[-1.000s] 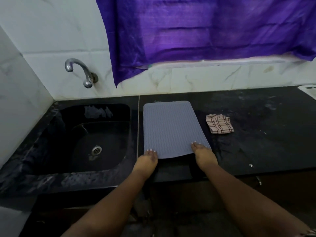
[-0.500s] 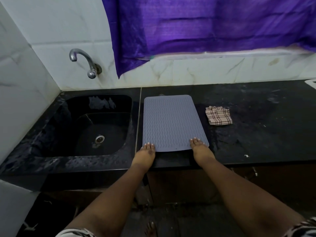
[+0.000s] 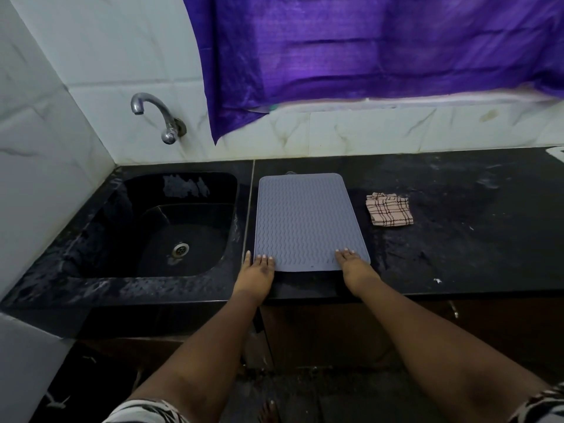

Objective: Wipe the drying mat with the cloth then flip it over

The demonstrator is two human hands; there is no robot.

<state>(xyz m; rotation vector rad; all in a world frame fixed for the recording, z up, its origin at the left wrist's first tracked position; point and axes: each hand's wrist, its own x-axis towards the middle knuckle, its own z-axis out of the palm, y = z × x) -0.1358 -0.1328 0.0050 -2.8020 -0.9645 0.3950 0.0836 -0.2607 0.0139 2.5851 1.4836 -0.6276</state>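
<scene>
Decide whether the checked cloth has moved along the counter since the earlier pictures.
No. The cloth lies just right of the drying mat, keeping the same gap; only the camera view shifted.

Ahead of the fingers (image 3: 262, 258) the drying mat (image 3: 305, 221) lay flat and bare. To their right the table (image 3: 457, 254) was open, only the cloth (image 3: 389, 212) lying there. Left of them the sink (image 3: 171, 224) dropped away.

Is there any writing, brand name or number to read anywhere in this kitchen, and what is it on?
None can be read.
The drying mat shows only a wavy ridge pattern.
The cloth shows only checked lines.
The tap bears no visible mark.
</scene>
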